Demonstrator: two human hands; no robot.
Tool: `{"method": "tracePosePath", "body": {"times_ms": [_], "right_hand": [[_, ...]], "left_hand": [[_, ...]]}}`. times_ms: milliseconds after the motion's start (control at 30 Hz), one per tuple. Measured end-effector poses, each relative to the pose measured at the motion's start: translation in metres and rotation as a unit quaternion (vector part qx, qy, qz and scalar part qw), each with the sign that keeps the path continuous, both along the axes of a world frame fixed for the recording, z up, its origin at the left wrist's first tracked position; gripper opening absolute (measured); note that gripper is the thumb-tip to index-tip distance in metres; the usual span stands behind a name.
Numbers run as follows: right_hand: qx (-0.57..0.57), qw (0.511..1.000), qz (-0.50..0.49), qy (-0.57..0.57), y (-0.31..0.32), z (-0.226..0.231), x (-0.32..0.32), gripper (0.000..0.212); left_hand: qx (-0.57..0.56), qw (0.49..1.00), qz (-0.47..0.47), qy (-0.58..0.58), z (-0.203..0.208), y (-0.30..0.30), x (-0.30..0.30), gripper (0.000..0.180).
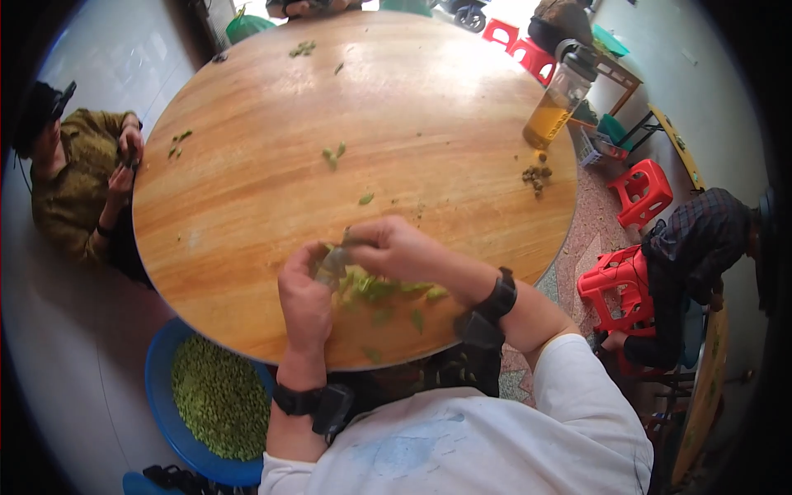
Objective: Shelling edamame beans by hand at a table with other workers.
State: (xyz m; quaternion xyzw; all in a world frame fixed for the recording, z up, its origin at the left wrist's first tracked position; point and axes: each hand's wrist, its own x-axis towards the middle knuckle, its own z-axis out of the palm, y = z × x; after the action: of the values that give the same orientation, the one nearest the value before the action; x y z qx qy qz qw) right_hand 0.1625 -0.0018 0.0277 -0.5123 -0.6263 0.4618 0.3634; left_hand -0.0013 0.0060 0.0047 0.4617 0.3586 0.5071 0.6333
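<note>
At the near edge of the round wooden surface (247, 206), a small green pod (337, 262) is held between both hands, just above a loose heap of green pods and husks (388, 290) lying on the wood. The left hand (304, 301) is closed around the lower part of the pod, its fingers (318, 266) curled tight; the right hand (396, 247) is pinched narrow on the upper end, fingers (356, 241) pressed together at the tip. Whether the pod is already split cannot be told, since it is small and partly covered by the fingers.

A good share of the work is judged to be done: the blue basin (161, 396) on the floor by the left knee is filled across its bottom with a thick layer of pale green shelled beans (219, 396). What is left appears modest, as only the small heap under the hands is seen, with stray green scraps (334, 154) scattered farther across the surface.

The pod itself looks dull grey-green, short and flattened, paler than the fresh green pieces below it. A clear bottle of amber liquid (557, 103) stands near the far right rim, beside a little pile of dark bits (536, 176). A seated person in an olive top (78, 186) is seen at the left rim, another person in a dark checked shirt (693, 247) at the right among red plastic stools (643, 191)
</note>
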Motion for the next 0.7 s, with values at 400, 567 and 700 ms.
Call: {"method": "tracePosePath", "body": {"times_ms": [400,567,700], "right_hand": [[0.172,0.973,-0.020,-0.150,-0.004,0.008,-0.016,0.018],[0.229,0.942,-0.058,-0.240,-0.012,0.000,-0.023,0.020],[0.179,0.976,-0.060,-0.107,-0.006,-0.005,-0.018,0.018]], "left_hand": [[-0.090,0.976,-0.042,-0.195,-0.013,0.009,-0.007,0.014],[-0.123,0.980,0.001,-0.156,-0.007,0.005,-0.002,0.019],[-0.110,0.980,-0.018,-0.166,-0.002,0.003,-0.004,0.018]]}}
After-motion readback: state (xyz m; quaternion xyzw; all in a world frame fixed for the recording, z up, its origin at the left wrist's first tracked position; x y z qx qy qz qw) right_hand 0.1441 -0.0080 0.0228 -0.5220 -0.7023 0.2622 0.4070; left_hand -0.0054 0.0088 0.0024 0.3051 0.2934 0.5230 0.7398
